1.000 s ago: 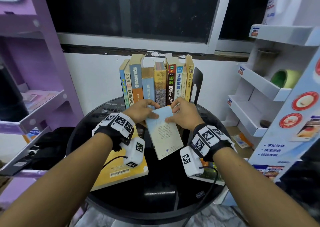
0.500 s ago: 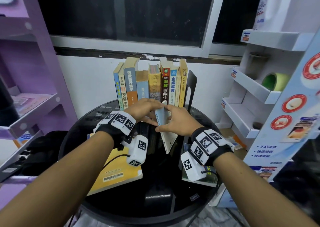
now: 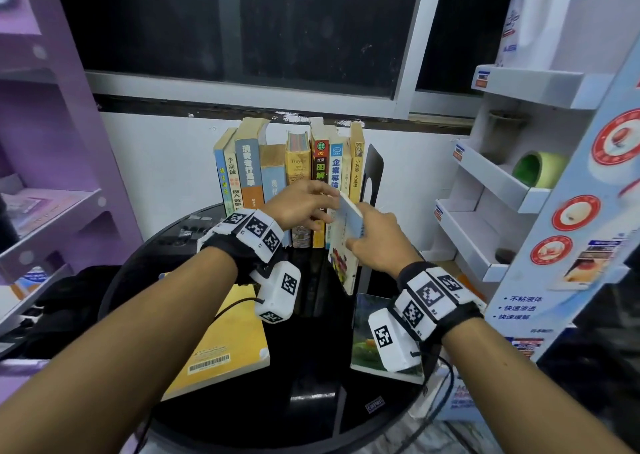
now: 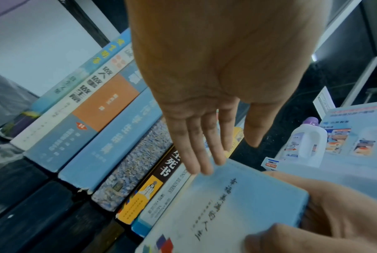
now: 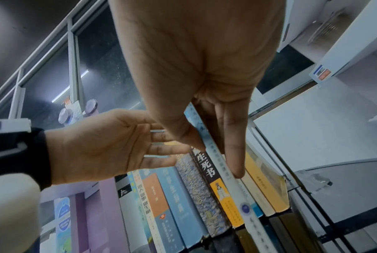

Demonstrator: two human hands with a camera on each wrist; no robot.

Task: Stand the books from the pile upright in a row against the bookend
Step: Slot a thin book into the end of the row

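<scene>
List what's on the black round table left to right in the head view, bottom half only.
yellow book lying flat → left hand → pale blue book held on edge → right hand → green-cover book lying flat.

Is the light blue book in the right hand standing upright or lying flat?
Upright, slightly tilted: the right hand grips the light blue book on edge.
</scene>
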